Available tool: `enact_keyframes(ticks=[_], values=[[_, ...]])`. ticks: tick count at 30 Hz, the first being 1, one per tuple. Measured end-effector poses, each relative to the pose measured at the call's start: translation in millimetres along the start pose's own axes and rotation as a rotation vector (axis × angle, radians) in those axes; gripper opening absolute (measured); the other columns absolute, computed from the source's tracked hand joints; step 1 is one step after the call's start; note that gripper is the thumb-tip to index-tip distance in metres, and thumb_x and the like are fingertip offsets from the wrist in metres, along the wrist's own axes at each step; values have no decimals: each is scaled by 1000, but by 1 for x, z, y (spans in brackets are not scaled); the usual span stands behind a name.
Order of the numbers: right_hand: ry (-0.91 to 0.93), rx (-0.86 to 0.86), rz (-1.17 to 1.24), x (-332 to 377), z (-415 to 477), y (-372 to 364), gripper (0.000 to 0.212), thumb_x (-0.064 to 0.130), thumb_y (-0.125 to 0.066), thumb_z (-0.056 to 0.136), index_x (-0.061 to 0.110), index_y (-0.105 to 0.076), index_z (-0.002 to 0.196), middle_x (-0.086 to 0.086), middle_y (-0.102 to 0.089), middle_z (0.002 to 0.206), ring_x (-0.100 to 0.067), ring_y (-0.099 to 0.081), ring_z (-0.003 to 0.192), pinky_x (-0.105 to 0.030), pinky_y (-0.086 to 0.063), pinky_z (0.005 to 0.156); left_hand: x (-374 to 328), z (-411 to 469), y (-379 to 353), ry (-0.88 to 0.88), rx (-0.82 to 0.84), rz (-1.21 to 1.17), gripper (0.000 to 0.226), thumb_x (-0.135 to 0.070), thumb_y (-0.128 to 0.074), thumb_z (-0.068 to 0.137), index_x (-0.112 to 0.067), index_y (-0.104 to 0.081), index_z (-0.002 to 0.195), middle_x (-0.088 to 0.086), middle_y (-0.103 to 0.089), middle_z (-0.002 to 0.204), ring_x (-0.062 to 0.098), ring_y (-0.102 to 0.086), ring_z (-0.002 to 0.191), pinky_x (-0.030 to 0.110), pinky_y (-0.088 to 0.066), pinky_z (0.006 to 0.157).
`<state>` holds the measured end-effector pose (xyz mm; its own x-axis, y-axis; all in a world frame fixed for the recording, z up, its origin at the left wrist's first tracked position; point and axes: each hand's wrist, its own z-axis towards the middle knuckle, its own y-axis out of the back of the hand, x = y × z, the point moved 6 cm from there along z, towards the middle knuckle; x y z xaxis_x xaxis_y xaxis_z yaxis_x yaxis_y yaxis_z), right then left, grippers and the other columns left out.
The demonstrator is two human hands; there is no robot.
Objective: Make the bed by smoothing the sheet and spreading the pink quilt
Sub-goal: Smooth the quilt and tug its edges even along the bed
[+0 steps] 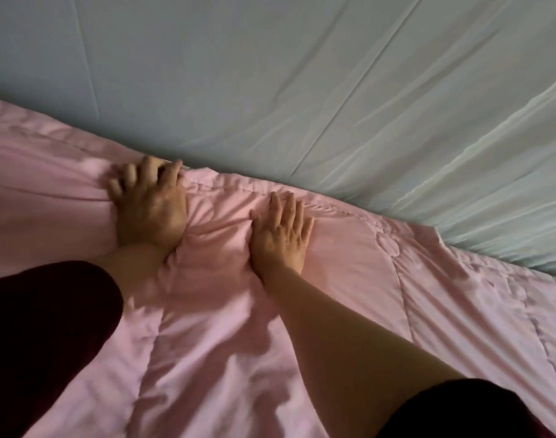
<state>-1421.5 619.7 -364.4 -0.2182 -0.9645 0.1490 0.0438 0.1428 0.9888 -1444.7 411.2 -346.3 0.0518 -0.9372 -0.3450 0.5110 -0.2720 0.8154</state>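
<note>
The pink quilt (349, 295) covers the lower half of the view, its stitched edge running diagonally from upper left to lower right. Beyond that edge lies the pale blue-green sheet (302, 83), with long creases. My left hand (150, 207) presses on the quilt near its edge, fingers slightly bent and digging into the bunched fabric. My right hand (281, 232) lies flat on the quilt just beside it, fingers straight and pointing toward the edge. Folds gather between the two hands.
Dark maroon sleeves (46, 336) cover both upper arms at the bottom corners. The sheet fills the whole upper part of the view, with stronger wrinkles at the right side (491, 172).
</note>
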Motion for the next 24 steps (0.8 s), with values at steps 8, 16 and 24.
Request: enact_keyframes(ticks=[8, 16, 24], values=[[-43, 109, -47, 64, 27, 46, 49, 31, -45, 94, 15, -39, 141, -8, -40, 144, -35, -35, 134, -47, -29, 108, 40, 23, 32, -204, 356, -316, 46, -23, -40, 83, -11, -64, 120, 15, -60, 115, 35, -58, 105, 41, -43, 95], [171, 176, 316, 234, -28, -8, 47, 47, -45, 95, 27, -38, 137, -9, -45, 136, -33, -55, 116, -39, -42, 88, 260, 38, 98, 569, 227, 22, 51, -26, -37, 101, -11, -23, 148, 23, -45, 139, 40, -47, 123, 46, -38, 100], [35, 8, 260, 250, -5, -16, 23, 47, -50, 93, 33, -47, 111, -7, -58, 117, -32, -60, 105, -34, -34, 72, 309, 84, 84, 708, 215, 21, 63, -45, -38, 96, -2, -26, 142, 22, -53, 129, 39, -51, 119, 44, -41, 97]])
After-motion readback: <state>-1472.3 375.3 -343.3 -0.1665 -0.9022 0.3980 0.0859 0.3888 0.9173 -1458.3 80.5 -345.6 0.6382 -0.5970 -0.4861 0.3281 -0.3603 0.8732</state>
